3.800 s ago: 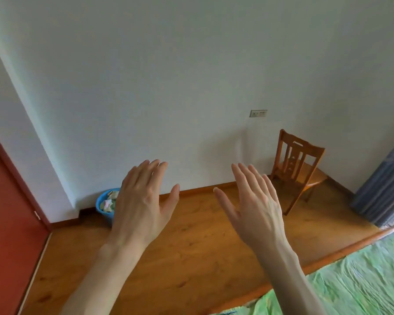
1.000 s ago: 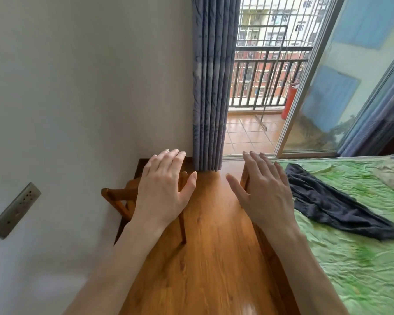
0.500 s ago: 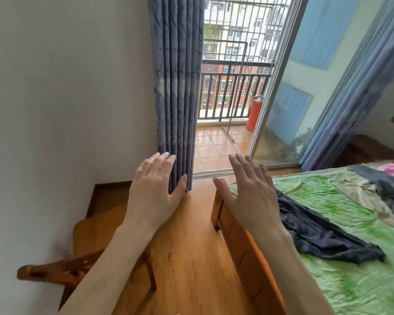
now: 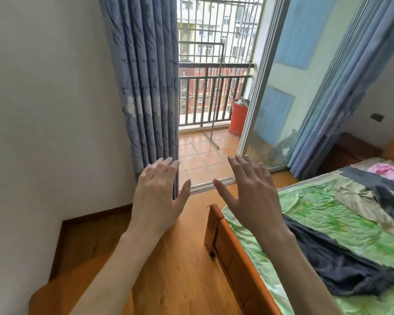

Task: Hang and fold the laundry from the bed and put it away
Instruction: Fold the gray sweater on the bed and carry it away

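A bed with a green sheet (image 4: 316, 214) and a wooden frame (image 4: 234, 267) fills the lower right. On it lies a dark navy garment (image 4: 341, 269), with a beige garment (image 4: 359, 201), another dark piece (image 4: 378, 187) and a pink garment (image 4: 389, 170) farther back. My left hand (image 4: 158, 196) and my right hand (image 4: 253, 194) are held out in front of me, palms down, fingers straight, holding nothing. The right hand hovers over the bed's near corner.
A blue curtain (image 4: 146, 87) hangs left of the open balcony door. On the tiled balcony stand a metal drying rack (image 4: 214, 92) and a red bucket (image 4: 238, 118). A wooden chair seat (image 4: 62, 292) is at lower left, beside the white wall.
My view has swung from the wall and chair round to the balcony door and bed. More laundry shows on the bed. Both hands stay open and outstretched.
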Action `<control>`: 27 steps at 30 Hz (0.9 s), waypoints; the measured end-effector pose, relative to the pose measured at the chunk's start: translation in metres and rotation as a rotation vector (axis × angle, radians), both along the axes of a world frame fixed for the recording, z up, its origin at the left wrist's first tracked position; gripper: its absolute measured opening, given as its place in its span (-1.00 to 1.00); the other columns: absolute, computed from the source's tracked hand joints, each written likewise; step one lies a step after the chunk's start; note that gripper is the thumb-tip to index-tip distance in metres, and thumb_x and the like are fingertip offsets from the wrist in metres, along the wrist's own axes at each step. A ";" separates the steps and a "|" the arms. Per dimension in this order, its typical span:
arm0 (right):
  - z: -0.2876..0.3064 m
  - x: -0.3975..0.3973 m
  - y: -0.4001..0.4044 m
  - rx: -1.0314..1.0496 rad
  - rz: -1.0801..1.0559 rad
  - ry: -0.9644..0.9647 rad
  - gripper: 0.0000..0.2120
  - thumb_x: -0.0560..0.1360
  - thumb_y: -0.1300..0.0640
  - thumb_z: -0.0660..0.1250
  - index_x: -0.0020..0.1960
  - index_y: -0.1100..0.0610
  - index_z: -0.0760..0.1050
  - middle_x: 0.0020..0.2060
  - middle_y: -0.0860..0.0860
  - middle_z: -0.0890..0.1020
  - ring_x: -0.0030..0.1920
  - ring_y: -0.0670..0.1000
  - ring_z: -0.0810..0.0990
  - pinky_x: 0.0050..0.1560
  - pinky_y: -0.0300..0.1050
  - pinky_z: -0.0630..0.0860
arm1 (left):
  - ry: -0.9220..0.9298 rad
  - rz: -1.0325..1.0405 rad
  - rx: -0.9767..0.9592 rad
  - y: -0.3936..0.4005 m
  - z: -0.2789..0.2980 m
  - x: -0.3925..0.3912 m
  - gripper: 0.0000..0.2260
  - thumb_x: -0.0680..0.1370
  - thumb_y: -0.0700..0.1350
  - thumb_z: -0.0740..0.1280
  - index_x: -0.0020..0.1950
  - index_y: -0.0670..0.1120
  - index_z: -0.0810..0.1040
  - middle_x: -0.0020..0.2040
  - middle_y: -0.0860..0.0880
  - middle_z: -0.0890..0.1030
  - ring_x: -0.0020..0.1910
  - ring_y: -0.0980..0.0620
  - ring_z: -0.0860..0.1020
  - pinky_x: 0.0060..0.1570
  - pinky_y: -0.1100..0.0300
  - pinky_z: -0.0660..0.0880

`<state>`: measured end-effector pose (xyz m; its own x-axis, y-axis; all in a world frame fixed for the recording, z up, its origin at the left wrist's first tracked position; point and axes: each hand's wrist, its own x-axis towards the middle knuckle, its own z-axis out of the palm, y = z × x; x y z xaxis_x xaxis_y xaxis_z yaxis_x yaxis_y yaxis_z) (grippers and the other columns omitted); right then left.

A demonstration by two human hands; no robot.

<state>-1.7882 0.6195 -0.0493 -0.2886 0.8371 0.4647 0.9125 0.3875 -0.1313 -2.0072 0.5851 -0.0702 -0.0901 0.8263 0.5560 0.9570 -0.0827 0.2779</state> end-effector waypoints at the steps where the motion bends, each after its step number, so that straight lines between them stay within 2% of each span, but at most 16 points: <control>1: -0.002 -0.002 0.014 -0.010 -0.001 -0.001 -0.29 0.66 -0.39 0.01 0.63 0.04 0.25 0.59 0.02 0.37 0.63 0.04 0.23 0.65 0.10 0.11 | 0.000 -0.004 -0.006 0.014 -0.002 -0.004 -0.42 0.67 0.26 0.07 0.52 -0.07 0.47 0.48 -0.11 0.53 0.49 -0.16 0.45 0.51 -0.18 0.37; 13: -0.019 -0.016 0.225 -0.029 -0.084 0.023 -0.26 0.66 -0.41 -0.03 0.62 0.07 0.27 0.56 0.05 0.41 0.61 0.07 0.28 0.63 0.14 0.16 | 0.000 -0.069 -0.016 0.238 -0.014 -0.017 -0.43 0.67 0.25 0.08 0.50 -0.09 0.49 0.47 -0.13 0.54 0.49 -0.18 0.46 0.47 -0.25 0.40; 17: -0.017 -0.016 0.307 -0.053 -0.107 0.027 -0.25 0.66 -0.42 -0.05 0.63 0.05 0.25 0.58 0.04 0.38 0.62 0.06 0.26 0.62 0.10 0.13 | 0.012 -0.086 -0.035 0.325 -0.008 -0.020 -0.43 0.68 0.25 0.09 0.52 -0.07 0.46 0.49 -0.12 0.52 0.51 -0.16 0.43 0.49 -0.17 0.35; 27: -0.014 -0.014 0.469 -0.058 -0.170 0.015 -0.25 0.66 -0.42 -0.06 0.65 0.05 0.23 0.58 0.03 0.37 0.62 0.04 0.24 0.62 0.06 0.08 | 0.004 -0.130 -0.025 0.499 -0.005 -0.016 -0.48 0.67 0.22 0.15 0.51 -0.06 0.48 0.49 -0.08 0.51 0.52 -0.12 0.39 0.49 -0.19 0.37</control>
